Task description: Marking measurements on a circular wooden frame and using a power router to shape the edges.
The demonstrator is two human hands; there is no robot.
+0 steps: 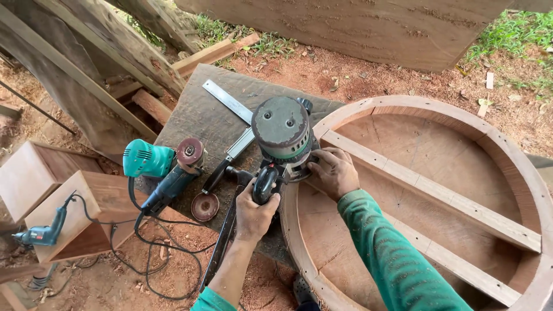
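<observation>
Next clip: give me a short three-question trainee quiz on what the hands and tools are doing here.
1. True or false: both hands are on the router.
2. Which tool lies on the dark board left of the router? A) angle grinder B) hand saw C) hammer
3. What does the router rest on?

Key
1. True: the left hand grips its black handle and the right hand holds its other side.
2. A: the teal angle grinder, with a loose sanding disc beside it.
3. The rim of the round wooden frame, near the end of a cross slat.
</observation>
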